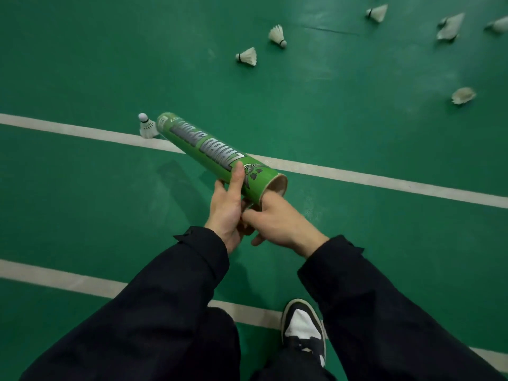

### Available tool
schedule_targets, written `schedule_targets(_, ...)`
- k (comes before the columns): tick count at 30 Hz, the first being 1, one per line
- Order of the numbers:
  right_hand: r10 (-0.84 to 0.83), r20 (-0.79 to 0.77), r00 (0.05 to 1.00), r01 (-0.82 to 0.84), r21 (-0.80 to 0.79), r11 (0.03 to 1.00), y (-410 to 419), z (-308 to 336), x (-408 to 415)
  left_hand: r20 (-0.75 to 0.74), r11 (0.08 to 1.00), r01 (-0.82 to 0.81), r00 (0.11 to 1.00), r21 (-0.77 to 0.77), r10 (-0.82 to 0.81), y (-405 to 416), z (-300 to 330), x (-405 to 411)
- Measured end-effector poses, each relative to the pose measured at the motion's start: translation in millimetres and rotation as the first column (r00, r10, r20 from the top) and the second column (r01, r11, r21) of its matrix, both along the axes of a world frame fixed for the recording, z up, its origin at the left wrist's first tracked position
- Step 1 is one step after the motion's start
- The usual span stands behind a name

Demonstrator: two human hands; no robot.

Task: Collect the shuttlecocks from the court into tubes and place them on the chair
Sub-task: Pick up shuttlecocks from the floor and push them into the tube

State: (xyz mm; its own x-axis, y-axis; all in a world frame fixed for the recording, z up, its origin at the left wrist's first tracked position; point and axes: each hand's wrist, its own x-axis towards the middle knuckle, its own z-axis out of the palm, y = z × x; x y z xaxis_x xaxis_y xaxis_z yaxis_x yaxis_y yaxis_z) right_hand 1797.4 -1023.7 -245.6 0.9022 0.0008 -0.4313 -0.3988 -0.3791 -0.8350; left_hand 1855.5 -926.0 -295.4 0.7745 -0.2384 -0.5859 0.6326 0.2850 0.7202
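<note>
My left hand [226, 207] grips a green cardboard shuttlecock tube [211, 152] near its open end, thumb along the top. The tube slants away to the upper left, its capped end above the white line. My right hand [277, 220] is at the tube's open mouth [279, 185], with fingertips reaching inside and hidden there. One shuttlecock [146, 127] stands cork-up on the white line just beyond the tube's far end. Several more lie on the green court further off: one [247, 56], another [278, 35], and a worn one [464, 95] to the right.
More shuttlecocks [450, 27] lie scattered at the upper right. Two white court lines [384, 182] cross the green floor. My black-and-white shoe [303, 328] stands on the nearer line. No chair is in view.
</note>
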Motion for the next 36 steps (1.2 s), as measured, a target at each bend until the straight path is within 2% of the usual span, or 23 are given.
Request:
schedule_targets(2,-0.020,0.009,1.000,0.018,0.161,0.987,16.2,24.6,12.9,0.016,1.000,-0.025,1.000,0.001,0.025,15.6,19.7,2.4)
schedule_targets(5,-0.157,0.112,0.981,0.128,0.234,0.964,38.1,61.7,20.6,0.025,0.993,-0.109,0.994,-0.052,0.110,45.3,57.7,15.1)
schedule_targets(7,-0.073,0.149,0.986,0.052,0.141,0.989,49.9,83.4,25.3,0.031,0.981,-0.160,0.986,-0.113,0.165,66.2,81.1,21.6)
schedule_targets(10,0.175,0.060,0.983,-0.173,-0.033,0.984,71.3,107.0,42.4,0.073,0.976,-0.191,0.977,-0.101,0.199,87.1,105.8,25.5)
schedule_targets(12,0.245,0.013,0.969,-0.244,-0.068,0.967,86.2,117.1,59.0,0.084,0.977,-0.188,0.977,-0.099,0.196,95.9,113.1,30.3)
schedule_targets(14,0.245,0.061,0.968,-0.243,-0.045,0.969,98.0,120.1,73.5,0.080,0.966,-0.232,0.967,-0.114,0.242,106.7,114.2,43.2)
schedule_targets(17,0.212,0.185,0.960,-0.199,-0.086,0.976,105.6,106.0,105.1,0.060,0.936,-0.327,0.940,-0.133,0.337,121.6,104.0,80.2)
schedule_targets(19,0.298,0.133,0.945,-0.280,-0.138,0.950,110.9,89.8,139.9,0.048,0.926,-0.365,0.928,-0.096,0.371,123.5,90.7,104.9)
schedule_targets(21,0.320,0.043,0.946,-0.317,-0.059,0.946,117.3,74.2,178.0,0.030,0.932,-0.360,0.932,-0.046,0.362,122.8,79.8,131.3)
schedule_targets(24,0.269,0.048,0.962,-0.273,0.099,0.957,122.6,59.0,230.9,-0.011,0.909,-0.417,0.909,-0.008,0.417,131.8,73.5,182.7)
schedule_targets(29,0.305,-0.006,0.952,-0.296,0.221,0.929,138.1,37.0,292.2,-0.068,0.916,-0.389,0.916,0.092,0.396,146.5,66.6,241.7)
schedule_targets(33,0.172,0.018,0.985,-0.170,0.294,0.941,159.5,12.5,321.7,-0.095,0.884,-0.456,0.880,0.097,0.465,179.1,42.9,278.4)
schedule_targets(36,0.008,0.162,0.987,-0.056,0.296,0.954,164.7,-20.9,333.8,-0.098,0.858,-0.504,0.853,0.095,0.512,195.3,7.4,299.3)
